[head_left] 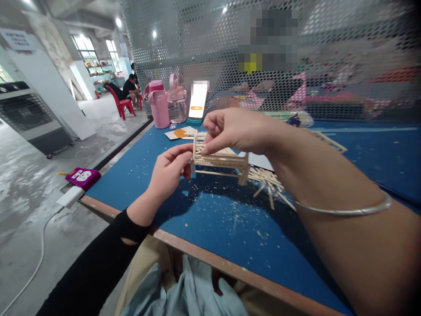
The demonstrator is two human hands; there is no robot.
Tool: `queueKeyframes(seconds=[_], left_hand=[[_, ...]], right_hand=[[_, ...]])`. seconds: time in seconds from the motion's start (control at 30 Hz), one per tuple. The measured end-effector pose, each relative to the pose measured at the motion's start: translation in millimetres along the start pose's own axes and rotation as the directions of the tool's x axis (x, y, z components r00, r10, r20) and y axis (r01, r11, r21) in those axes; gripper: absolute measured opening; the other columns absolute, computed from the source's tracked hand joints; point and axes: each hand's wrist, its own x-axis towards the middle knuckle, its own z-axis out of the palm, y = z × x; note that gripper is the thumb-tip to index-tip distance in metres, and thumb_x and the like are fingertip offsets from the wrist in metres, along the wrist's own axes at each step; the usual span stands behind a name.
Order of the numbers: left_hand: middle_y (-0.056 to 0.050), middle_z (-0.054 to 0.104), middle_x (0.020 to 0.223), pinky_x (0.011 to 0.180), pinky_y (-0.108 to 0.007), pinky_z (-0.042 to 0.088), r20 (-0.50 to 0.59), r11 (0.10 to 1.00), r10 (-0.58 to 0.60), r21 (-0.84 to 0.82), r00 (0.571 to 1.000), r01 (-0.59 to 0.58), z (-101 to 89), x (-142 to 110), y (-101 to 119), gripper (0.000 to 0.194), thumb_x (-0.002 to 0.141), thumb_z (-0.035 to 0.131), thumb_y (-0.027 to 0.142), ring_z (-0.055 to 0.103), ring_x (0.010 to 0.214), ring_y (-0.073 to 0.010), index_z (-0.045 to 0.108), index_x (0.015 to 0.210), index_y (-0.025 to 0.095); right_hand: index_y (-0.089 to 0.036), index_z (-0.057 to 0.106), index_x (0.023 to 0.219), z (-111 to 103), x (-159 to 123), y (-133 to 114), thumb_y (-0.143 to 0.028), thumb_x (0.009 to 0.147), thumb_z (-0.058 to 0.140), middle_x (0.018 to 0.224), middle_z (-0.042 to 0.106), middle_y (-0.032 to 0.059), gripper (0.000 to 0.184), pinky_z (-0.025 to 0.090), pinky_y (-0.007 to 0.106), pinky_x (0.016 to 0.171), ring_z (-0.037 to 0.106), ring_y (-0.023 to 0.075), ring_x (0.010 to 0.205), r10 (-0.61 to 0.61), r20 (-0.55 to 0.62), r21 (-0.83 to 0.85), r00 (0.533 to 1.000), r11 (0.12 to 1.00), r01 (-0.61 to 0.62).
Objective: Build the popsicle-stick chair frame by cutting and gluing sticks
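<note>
A small frame built of thin wooden sticks (220,160) hangs a little above the blue table (210,219). My left hand (169,171) pinches its left end, fingers closed on the wood. My right hand (235,131) comes from above and pinches the upper left part of the frame between thumb and fingers. A silver bangle (345,210) circles my right forearm. Loose wooden sticks (268,182) lie in a pile on the table just right of the frame.
A pink jug (158,104), a clear pink bottle (176,103) and a lit phone (198,101) stand at the table's far edge before a perforated metal screen (329,52). Papers (180,132) lie near them. A purple box (83,177) sits at the left corner. People sit far left.
</note>
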Motion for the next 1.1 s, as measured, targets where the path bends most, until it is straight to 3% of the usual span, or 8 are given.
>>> queueKeyframes(seconds=[0.1,0.27,0.5,0.63,0.7,0.83,0.93,1.1], left_hand=[[0.000,0.063,0.084,0.042,-0.018,0.043,-0.055,0.992,0.086,0.094,0.995,-0.081,2.7,-2.9,0.0,0.017,0.073,0.065,0.022,0.049,0.046,-0.0031,0.057,0.087,0.017],[0.000,0.062,0.082,0.045,-0.017,0.043,-0.051,0.929,0.263,0.284,0.963,-0.239,3.6,-7.5,-3.7,0.014,0.077,0.065,0.024,0.051,0.050,-0.0042,0.056,0.084,0.017],[-0.001,0.067,0.077,0.050,-0.020,0.043,-0.069,0.877,0.321,0.398,0.945,-0.269,2.6,-4.3,-4.5,0.010,0.079,0.065,0.025,0.050,0.050,-0.0061,0.064,0.083,0.016],[-0.001,0.067,0.076,0.056,-0.022,0.043,-0.130,0.841,0.347,0.481,0.929,-0.247,-2.5,-2.4,-8.5,0.006,0.081,0.061,0.021,0.051,0.055,-0.0078,0.065,0.081,0.017],[0.000,0.064,0.073,0.057,-0.022,0.042,-0.163,0.855,0.307,0.480,0.938,-0.197,-7.2,-2.9,-13.5,0.007,0.081,0.058,0.019,0.050,0.057,-0.0082,0.065,0.081,0.016],[0.002,0.058,0.060,0.052,-0.020,0.039,-0.130,0.934,0.041,0.357,0.991,0.008,-14.7,-5.1,-24.6,0.007,0.079,0.060,0.018,0.046,0.052,-0.0074,0.064,0.076,0.014],[0.002,0.058,0.061,0.052,-0.019,0.041,-0.096,0.955,-0.034,0.291,0.995,0.061,-15.6,-5.4,-27.8,0.005,0.078,0.061,0.017,0.048,0.052,-0.0072,0.065,0.075,0.013],[-0.001,0.062,0.068,0.050,-0.018,0.044,-0.059,0.974,-0.134,0.174,0.989,0.143,-14.8,-3.9,-24.2,0.006,0.080,0.060,0.018,0.058,0.058,-0.0088,0.063,0.078,0.013]], right_hand=[[-0.023,0.034,0.059,-1.2,2.3,6.1,-0.027,0.050,0.083,0.052,0.047,-0.0030,0.050,0.039,0.031,0.046,0.058,0.0192,0.061,-0.052,0.022,0.018,0.998,0.999,0.051],[-0.024,0.035,0.060,-1.7,3.1,10.8,-0.040,0.047,0.084,0.052,0.050,-0.0039,0.053,0.039,0.031,0.045,0.056,0.0164,0.055,-0.091,0.066,0.101,0.994,0.991,0.084],[-0.023,0.035,0.059,1.3,2.2,6.7,-0.028,0.050,0.082,0.053,0.053,-0.0042,0.048,0.040,0.029,0.049,0.056,0.0148,0.056,-0.073,0.104,0.201,0.992,0.978,0.051],[-0.024,0.036,0.064,17.1,3.2,3.6,-0.015,0.055,0.073,0.056,0.051,-0.0048,0.039,0.040,0.028,0.051,0.052,0.0128,0.055,-0.091,0.025,0.182,0.996,0.980,0.085],[-0.024,0.039,0.071,30.5,1.1,5.2,-0.014,0.060,0.069,0.058,0.050,-0.0049,0.033,0.038,0.027,0.050,0.049,0.0120,0.054,-0.151,-0.034,0.069,0.988,0.986,0.153],[-0.022,0.046,0.082,53.3,-10.0,16.4,-0.018,0.074,0.057,0.066,0.057,-0.0008,0.015,0.038,0.028,0.055,0.052,0.0139,0.060,-0.291,-0.036,-0.244,0.956,0.930,0.274],[-0.021,0.049,0.084,57.7,-18.3,23.5,-0.022,0.080,0.052,0.073,0.060,0.0024,0.005,0.038,0.028,0.059,0.053,0.0148,0.064,-0.311,-0.037,-0.309,0.950,0.907,0.286],[-0.020,0.055,0.081,55.0,-20.1,22.5,-0.022,0.081,0.048,0.076,0.064,0.0039,0.008,0.040,0.027,0.064,0.055,0.0149,0.068,-0.347,-0.028,-0.385,0.938,0.869,0.310]])
